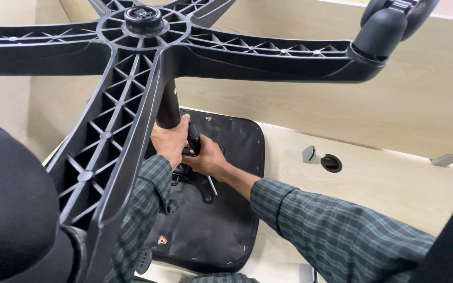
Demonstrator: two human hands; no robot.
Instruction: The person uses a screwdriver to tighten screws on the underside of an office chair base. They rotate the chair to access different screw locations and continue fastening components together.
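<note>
Black seat [221, 220] lies upside down on the desk [373, 178], column [168, 107] at its 12 o'clock; left hand [170, 140] should grip the column firmly while right hand [205, 157] holds the lever [193, 137] steady.

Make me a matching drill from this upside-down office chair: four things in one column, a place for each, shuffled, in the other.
Things:
1. caster wheel
2. left hand
3. round cable hole
4. seat underside

Places:
A. in the wooden desk surface, right of the seat
B. at the tip of the base's right spoke, top right
C. lying on the desk, below both hands
D. against the black column under the star base

Pairs: 1-B, 2-D, 3-A, 4-C
</note>
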